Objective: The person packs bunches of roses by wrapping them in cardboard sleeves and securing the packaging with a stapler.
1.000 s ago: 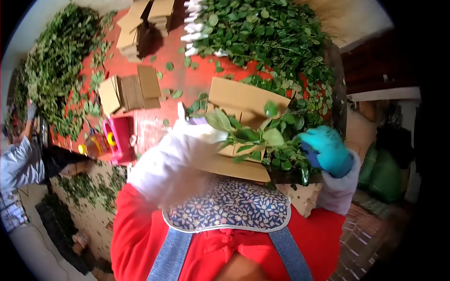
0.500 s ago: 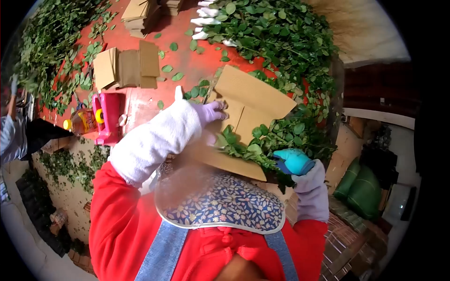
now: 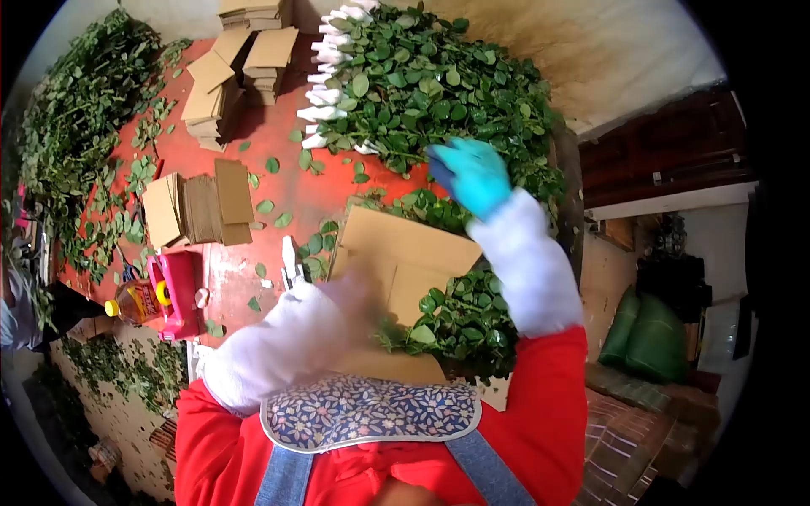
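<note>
My right hand (image 3: 472, 175), in a teal glove with dark blue finger pads, is at the near edge of a large pile of leafy green stems (image 3: 447, 84). Its fingers look curled in, and what they hold, if anything, is hidden among the leaves. My left hand (image 3: 350, 291), in a pale glove, is smeared by motion at the left side of a folded cardboard sheet (image 3: 409, 244). A smaller bunch of leafy stems (image 3: 464, 316) lies on the lower part of that sheet, below my right forearm.
Cardboard pieces (image 3: 202, 202) and taller stacks (image 3: 268, 63) sit on the red table (image 3: 228, 274). At its left are a pink tape dispenser (image 3: 175, 295), a yellow-capped bottle (image 3: 135, 302) and more leafy stems (image 3: 80, 110). White-wrapped ends (image 3: 325, 97) line the big pile's left side.
My right hand has left the bunch on the cardboard and moved up and away to the large pile. My left hand stays near the cardboard, now blurred. The view has shifted.
</note>
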The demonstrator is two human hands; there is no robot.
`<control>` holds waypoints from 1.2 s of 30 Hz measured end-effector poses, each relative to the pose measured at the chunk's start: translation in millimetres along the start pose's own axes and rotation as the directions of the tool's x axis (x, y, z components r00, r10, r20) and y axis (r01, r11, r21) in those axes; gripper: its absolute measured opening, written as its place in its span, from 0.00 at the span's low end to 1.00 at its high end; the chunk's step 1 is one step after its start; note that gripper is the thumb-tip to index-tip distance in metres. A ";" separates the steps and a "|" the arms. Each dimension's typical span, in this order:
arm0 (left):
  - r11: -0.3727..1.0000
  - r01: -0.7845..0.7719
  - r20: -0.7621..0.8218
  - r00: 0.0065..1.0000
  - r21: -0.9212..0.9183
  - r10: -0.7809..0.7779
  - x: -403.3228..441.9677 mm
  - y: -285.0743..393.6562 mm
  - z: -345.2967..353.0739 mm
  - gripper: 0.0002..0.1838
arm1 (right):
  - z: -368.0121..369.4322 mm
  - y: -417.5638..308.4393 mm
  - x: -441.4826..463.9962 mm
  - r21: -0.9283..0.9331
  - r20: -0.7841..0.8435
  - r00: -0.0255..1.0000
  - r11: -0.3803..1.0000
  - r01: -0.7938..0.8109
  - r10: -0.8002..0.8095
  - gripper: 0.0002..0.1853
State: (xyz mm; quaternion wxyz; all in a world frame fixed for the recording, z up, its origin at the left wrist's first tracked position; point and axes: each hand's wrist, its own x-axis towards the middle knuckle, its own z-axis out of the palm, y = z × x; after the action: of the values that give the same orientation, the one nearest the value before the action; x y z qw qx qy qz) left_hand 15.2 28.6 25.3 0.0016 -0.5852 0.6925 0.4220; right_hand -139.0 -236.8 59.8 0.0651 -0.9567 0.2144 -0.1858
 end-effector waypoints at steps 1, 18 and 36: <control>1.000 0.010 0.011 1.000 0.011 -0.011 -0.8 3.9 -3.2 0.47 | 26.9 14.0 25.0 -0.226 0.184 0.980 0.974 -0.032 0.074 0.09; 0.989 -0.096 -0.215 0.974 -0.110 0.071 -7.6 -15.5 19.7 0.30 | -37.7 -8.9 -23.6 -0.161 -0.039 0.998 0.986 0.050 -0.057 0.09; 0.978 0.019 -0.022 0.999 -0.210 -0.024 -6.2 -19.9 2.4 0.55 | -72.8 -92.1 -236.3 -0.047 0.442 0.870 0.974 -0.221 0.219 0.04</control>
State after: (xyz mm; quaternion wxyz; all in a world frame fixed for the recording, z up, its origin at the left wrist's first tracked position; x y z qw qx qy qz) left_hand 32.1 35.8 15.2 -0.0638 -0.5948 0.6376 0.4854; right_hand -329.5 -54.6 68.4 0.1355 -0.9429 0.3009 0.0458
